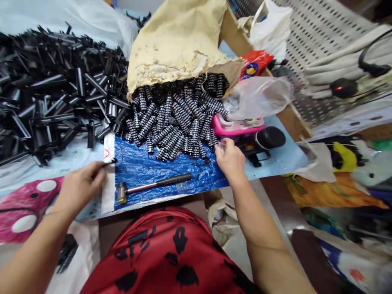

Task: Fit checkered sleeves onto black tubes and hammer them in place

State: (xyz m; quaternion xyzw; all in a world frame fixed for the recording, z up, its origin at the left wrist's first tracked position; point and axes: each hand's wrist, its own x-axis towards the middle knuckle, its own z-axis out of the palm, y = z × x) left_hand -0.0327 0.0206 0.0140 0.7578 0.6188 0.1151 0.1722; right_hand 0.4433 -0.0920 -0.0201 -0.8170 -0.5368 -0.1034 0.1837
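My left hand [81, 183] is at the left edge of the blue sheet [153, 167], fingers pinched on a small, thin black piece [110, 161]. At the right end of a pile of black cylinders ringed with silvery-white checks [171, 130], my right hand [231, 159] has its fingers curled together. What those fingers hold, if anything, I cannot make out. Between the hands a small hammer [156, 182] lies on the sheet, its yellow-tipped head to the left and its black handle to the right. The cylinders spill from a torn, pale yellow sack [180, 45].
A large heap of black plastic pieces [55, 90] covers the left side. To the right are a pink tray [239, 127], a black-lidded round container [270, 137], a clear plastic bag [263, 96] and a red packet [255, 64]. A wooden edge [294, 118] borders the table.
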